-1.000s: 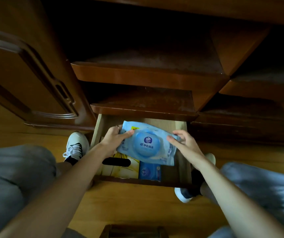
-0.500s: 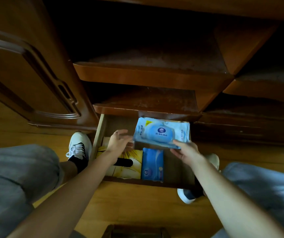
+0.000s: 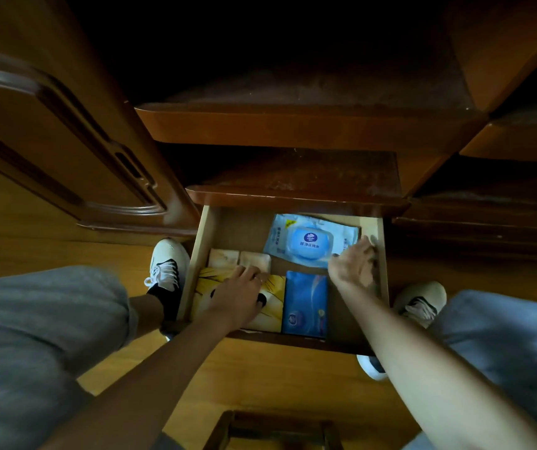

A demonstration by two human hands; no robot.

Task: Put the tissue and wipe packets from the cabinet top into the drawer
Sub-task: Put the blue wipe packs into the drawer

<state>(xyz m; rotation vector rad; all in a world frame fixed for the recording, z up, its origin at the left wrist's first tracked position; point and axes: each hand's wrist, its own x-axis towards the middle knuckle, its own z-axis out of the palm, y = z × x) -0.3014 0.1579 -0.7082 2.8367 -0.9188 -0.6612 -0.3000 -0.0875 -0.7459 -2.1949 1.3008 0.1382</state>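
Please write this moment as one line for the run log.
wipe packet: lying in drawer, back right | right hand: at packet's right edge | left hand: on yellow packet | blue packet: front

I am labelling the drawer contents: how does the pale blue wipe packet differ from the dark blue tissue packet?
The wipe packet is pale blue, wider, with a round-cornered lid; the tissue packet is darker, narrower and lidless. The wipe packet lies at the back, the tissue packet at the front. Both lie flat in the drawer.
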